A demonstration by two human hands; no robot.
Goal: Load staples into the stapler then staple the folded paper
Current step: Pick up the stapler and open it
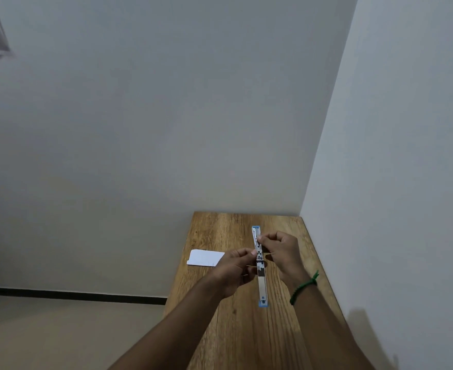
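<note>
While stapler [260, 279] hangs swung open above desk [246, 329], left hand [236, 271] grip pinches its hinge and right hand [284, 252] grip pinches its far arm; staples too small to see. Left of stapler lies paper [205, 258]. Risk: a tilted strip could miss the channel.

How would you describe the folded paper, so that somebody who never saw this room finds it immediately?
Find the wooden table in the corner of the room. At its left edge, just beyond the left hand, lies the folded paper, partly overhanging. It is flat and white, whereas the stapler held nearby is narrow, metallic and blue-tipped.
</note>
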